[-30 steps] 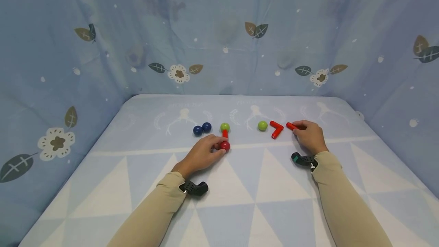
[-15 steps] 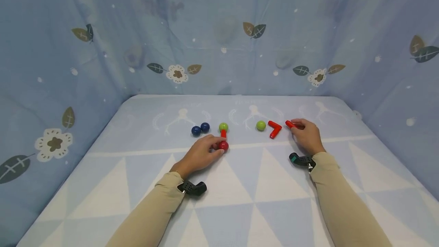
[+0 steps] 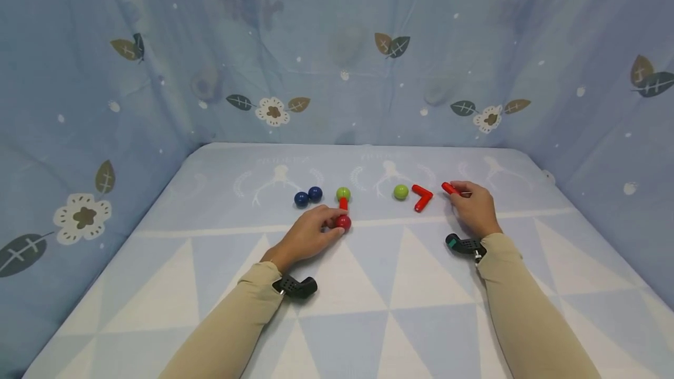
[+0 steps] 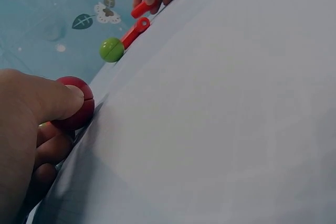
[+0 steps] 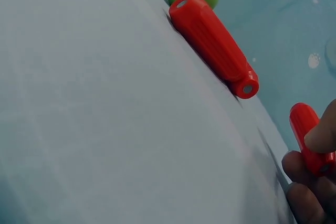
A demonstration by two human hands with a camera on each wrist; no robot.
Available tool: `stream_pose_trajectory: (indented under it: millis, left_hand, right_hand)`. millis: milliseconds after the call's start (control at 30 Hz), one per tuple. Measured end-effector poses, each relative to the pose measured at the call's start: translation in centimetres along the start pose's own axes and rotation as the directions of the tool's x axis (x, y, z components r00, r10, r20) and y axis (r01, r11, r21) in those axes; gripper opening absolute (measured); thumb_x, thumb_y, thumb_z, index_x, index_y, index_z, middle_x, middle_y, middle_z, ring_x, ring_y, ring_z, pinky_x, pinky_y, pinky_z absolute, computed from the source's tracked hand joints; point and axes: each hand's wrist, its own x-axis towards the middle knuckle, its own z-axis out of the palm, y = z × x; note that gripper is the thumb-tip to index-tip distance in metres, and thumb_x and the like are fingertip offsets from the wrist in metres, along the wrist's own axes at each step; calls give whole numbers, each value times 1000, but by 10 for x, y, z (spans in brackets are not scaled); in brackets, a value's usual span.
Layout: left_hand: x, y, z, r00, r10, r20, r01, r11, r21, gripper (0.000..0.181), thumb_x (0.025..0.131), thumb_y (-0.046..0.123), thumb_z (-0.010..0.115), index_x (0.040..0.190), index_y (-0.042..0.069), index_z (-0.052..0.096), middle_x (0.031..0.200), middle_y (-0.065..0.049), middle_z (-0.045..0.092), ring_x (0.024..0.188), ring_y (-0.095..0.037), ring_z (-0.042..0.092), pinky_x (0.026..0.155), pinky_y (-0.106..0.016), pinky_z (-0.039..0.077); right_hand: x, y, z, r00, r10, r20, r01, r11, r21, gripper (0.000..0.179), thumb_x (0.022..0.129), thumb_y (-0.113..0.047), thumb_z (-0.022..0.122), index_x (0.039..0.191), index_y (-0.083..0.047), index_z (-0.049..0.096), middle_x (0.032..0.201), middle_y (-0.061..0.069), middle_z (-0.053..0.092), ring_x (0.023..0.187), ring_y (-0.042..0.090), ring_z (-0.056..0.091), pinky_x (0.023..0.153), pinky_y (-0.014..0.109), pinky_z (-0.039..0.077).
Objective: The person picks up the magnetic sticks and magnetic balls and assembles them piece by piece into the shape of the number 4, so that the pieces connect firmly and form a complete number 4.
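Your left hand (image 3: 308, 233) is partly curled, pinching a glossy red ball (image 3: 344, 223), with the thumb pressed to its near side and a finger reaching over its far side. From there a short red rod (image 3: 343, 204) runs away from you to a lime-green ball (image 3: 343, 193) at its far end; your finger covers part of the spot where rod and red ball meet. Your right hand (image 3: 475, 206) has a second red rod (image 5: 302, 120) between thumb and curled fingers, one end sticking out to the left; whether it touches the cloth you cannot tell.

Just left of that hand, two more red rods (image 5: 212, 40) lie on the table, meeting in a V whose corner points towards your right hand. Grey discs show in their ends. Beside the V, on its left, sits another lime-green ball (image 3: 401, 192). Two dark blue balls (image 3: 308, 196) rest side by side beyond your left hand, left of the rod.

You wear tan sleeves (image 3: 226, 326) and black wrist devices (image 3: 298, 287). A pale triangle-patterned cloth (image 3: 363, 344) covers the table, and a blue curtain (image 3: 337, 10) printed with leaves and flowers stands behind.
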Motion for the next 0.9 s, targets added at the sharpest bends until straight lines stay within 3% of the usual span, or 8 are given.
stream_pose_trajectory:
  millis: [100, 233, 467, 700, 900]
  left_hand:
    - [0, 0, 0, 1000, 2, -1, -2, 1000, -4, 41, 93, 19, 73, 132, 13, 65, 98, 4, 61, 87, -13, 55, 79, -32, 46]
    - [-1, 0, -1, 1000, -9, 5, 9, 1000, -7, 41, 93, 20, 72, 132, 13, 65, 98, 4, 61, 87, -13, 55, 79, -32, 46]
    - [-2, -1, 1, 1000, -18, 7, 18, 1000, -19, 41, 93, 20, 72, 133, 13, 65, 99, 4, 61, 89, -13, 56, 80, -32, 46]
    - [-2, -1, 1, 1000, -14, 2, 14, 1000, -10, 41, 93, 20, 73, 133, 14, 65, 99, 5, 61, 88, -12, 55, 80, -32, 46]
    - [-1, 0, 0, 1000, -20, 1, 20, 1000, -8, 42, 92, 21, 73, 133, 15, 65, 98, 6, 61, 87, -11, 55, 79, -32, 46]
  right_hand:
    - [0, 0, -3, 1000, 9, -8, -9, 1000, 12, 38, 101, -14, 53, 136, 0, 59, 128, 22, 58, 101, 32, 54, 72, 20, 47]
    - [0, -4, -3, 998, 61, 23, -63, 995, 80, 40, 102, -15, 53, 139, -1, 56, 131, 22, 54, 100, 30, 59, 73, 16, 48]
    - [-1, -11, 2, 988, 154, 31, -157, 971, 181, 43, 99, -20, 58, 139, -4, 58, 135, 20, 53, 92, 26, 62, 73, 18, 50]
    - [-1, -11, 5, 985, 166, 34, -169, 950, 264, 42, 100, -19, 57, 138, -2, 58, 134, 20, 54, 99, 25, 63, 80, 17, 52]
    - [-1, -12, 4, 985, 165, 58, -174, 913, 369, 44, 101, -21, 58, 140, -1, 55, 135, 20, 53, 104, 24, 62, 82, 20, 53]
